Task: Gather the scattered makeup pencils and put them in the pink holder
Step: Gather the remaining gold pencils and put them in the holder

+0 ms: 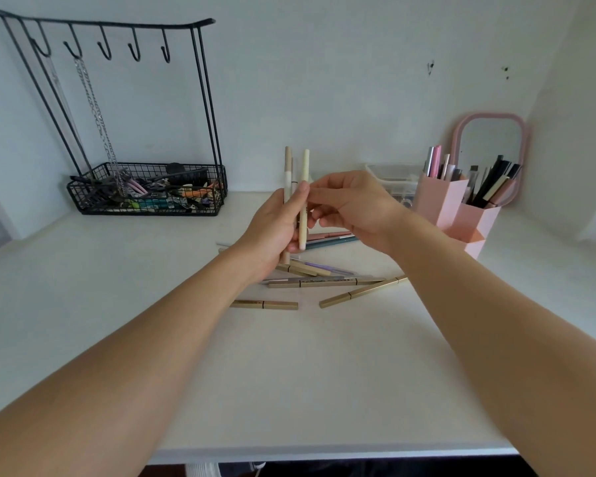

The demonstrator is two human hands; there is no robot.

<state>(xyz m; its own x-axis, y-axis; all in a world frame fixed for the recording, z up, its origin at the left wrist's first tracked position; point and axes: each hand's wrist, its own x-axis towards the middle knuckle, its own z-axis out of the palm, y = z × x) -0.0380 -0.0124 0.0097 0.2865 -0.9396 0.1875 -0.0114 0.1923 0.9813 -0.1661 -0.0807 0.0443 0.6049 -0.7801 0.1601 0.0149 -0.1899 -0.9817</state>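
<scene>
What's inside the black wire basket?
The black wire basket holds a jumble of colourful small items, perhaps hair clips, and a silver chain hangs into it from a hook. Whatever lies underneath that pile is covered.

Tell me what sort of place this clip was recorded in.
Probably a home vanity or dressing table: a pink-framed mirror against the wall, a pink holder of makeup pencils, and a black wire rack with hooks, hanging chains and hair clips.

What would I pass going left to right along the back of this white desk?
Black wire basket with hook rack → cream pencil held upright in the left hand → right hand → clear plastic box → pink holder → pink-framed mirror.
</scene>
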